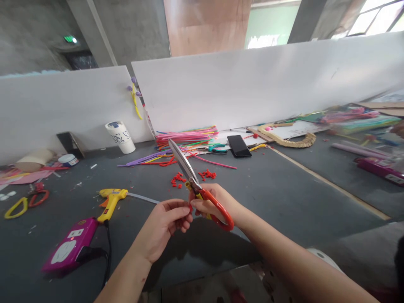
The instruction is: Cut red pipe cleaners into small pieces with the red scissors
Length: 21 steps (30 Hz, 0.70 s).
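Note:
My right hand [221, 197] is wrapped round a pair of scissors [183, 162] with a red handle and some yellow, its blades pointing up and away and looking closed. Close beside it, my left hand [170, 219] pinches a small red fuzzy piece [190, 208], mostly hidden by the fingertips; it looks like pipe cleaner. The fingers of both hands meet or nearly meet there. Just beyond the scissors lie two little heaps of short red pieces, a left heap [177, 179] and a right heap [207, 174], on the dark table [259, 189].
To the left are a yellow glue gun [112, 202], a magenta power box [74, 244] and another pair of scissors [38, 198]. Pipe cleaners [189, 136], teal-handled pliers [217, 148], a phone [239, 146] and a white cup [120, 136] stand or lie before white panels [252, 88].

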### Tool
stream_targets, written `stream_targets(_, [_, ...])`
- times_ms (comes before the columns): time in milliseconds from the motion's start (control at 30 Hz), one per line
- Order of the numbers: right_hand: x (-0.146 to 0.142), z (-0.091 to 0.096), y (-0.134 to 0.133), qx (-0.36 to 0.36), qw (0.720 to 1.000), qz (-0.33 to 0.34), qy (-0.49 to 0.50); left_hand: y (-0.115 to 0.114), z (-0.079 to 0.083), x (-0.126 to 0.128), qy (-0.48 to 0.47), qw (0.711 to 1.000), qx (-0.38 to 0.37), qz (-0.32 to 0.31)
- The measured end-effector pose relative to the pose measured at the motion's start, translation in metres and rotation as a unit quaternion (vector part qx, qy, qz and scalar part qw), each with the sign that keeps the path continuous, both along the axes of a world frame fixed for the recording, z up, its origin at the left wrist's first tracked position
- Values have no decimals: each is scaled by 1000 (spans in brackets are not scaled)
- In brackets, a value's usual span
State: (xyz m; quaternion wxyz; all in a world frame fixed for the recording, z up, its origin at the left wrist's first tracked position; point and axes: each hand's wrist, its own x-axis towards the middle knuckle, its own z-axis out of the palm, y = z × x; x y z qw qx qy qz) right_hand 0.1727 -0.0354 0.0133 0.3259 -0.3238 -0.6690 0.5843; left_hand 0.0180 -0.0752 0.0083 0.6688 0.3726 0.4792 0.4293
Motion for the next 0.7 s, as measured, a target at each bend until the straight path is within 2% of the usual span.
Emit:
stream_targets(367, [3, -5, 1, -12, 996, 55, 66, 0, -2, -1, -65, 997, -30, -31])
stream_targets(700, [2, -1, -1, -8, 997, 52, 49, -1, 0, 3, -44, 999, -17, -23])
